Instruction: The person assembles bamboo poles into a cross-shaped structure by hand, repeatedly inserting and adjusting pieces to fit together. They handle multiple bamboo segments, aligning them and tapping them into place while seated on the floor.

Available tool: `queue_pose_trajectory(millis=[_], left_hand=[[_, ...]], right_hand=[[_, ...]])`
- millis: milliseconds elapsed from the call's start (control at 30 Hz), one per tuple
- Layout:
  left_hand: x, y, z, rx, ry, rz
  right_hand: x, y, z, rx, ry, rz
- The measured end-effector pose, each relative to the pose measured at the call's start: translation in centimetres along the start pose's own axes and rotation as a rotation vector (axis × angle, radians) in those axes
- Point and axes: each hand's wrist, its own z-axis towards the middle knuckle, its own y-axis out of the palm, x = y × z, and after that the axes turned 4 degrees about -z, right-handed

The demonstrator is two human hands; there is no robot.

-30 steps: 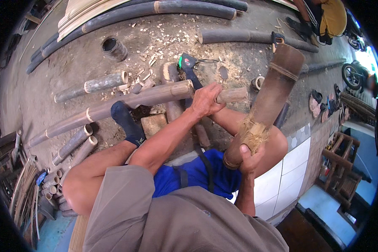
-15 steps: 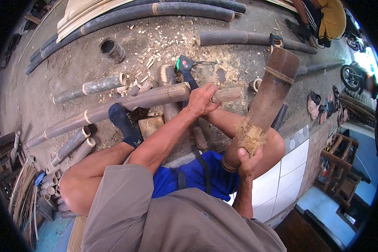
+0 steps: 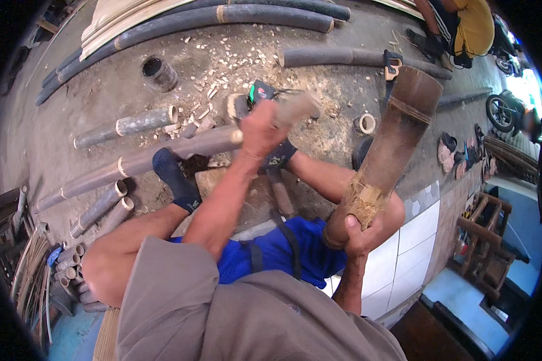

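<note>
A short, thick wooden stick (image 3: pixel 299 109), blurred by motion, juts out of my left hand (image 3: pixel 259 129), whose fingers are closed round it above the floor. My right hand (image 3: pixel 362 234) grips the lower part of a wide brown bamboo section (image 3: pixel 397 144), thumb on top. This section leans up and to the right across my right thigh. Near my right thumb its surface is cut away, showing pale, frayed fibres. Below my left hand lies the cut end of a long bamboo pole (image 3: pixel 180 147). A black and green tape measure (image 3: pixel 262 91) is just beyond that hand.
Wood chips (image 3: pixel 223 69) litter the floor ahead. Around them lie a short bamboo piece (image 3: pixel 126 124), an open dark container (image 3: pixel 160 73), long poles (image 3: pixel 259 17) and a handsaw (image 3: pixel 392 65). A person in yellow (image 3: pixel 476 27) crouches far right. A wooden rack (image 3: pixel 486 240) stands right.
My left hand has moved left and up with the stick, which now tilts upward. The bamboo section in my right hand has shifted slightly right.
</note>
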Motion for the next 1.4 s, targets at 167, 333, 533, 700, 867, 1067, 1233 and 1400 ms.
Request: queue_pose_trajectory(millis=[167,333,533,700,867,1067,1233,1400], left_hand=[[-6.3,-8.3,1.8,0.27,-0.265,0.037],[-1.5,-4.0,1.2,0.072,-0.155,-0.133],[1.7,3.7,-2.5,-0.232,0.046,-0.189],[0.9,4.7,-2.4,-0.254,0.012,-0.192],[0.5,4.7,-2.2,-0.237,0.005,-0.198],[0.1,4.6,-2.1,-0.215,0.016,-0.215],[-0.1,4.8,-2.1,-0.206,0.001,-0.232],[-0.6,4.7,-2.2,-0.177,-0.043,-0.277]], right_hand=[[2.8,-0.9,0.7,-0.032,-0.032,0.052],[0.7,1.8,2.0,-0.01,0.004,0.092],[1.1,1.5,1.3,-0.071,-0.038,0.063],[0.8,1.4,0.8,-0.073,-0.018,0.029],[0.9,1.8,1.0,-0.076,0.007,0.069],[0.7,2.0,1.3,-0.069,0.004,0.033],[0.5,1.7,1.2,-0.057,-0.013,0.008],[-1.2,2.3,1.5,-0.008,-0.125,-0.324]])
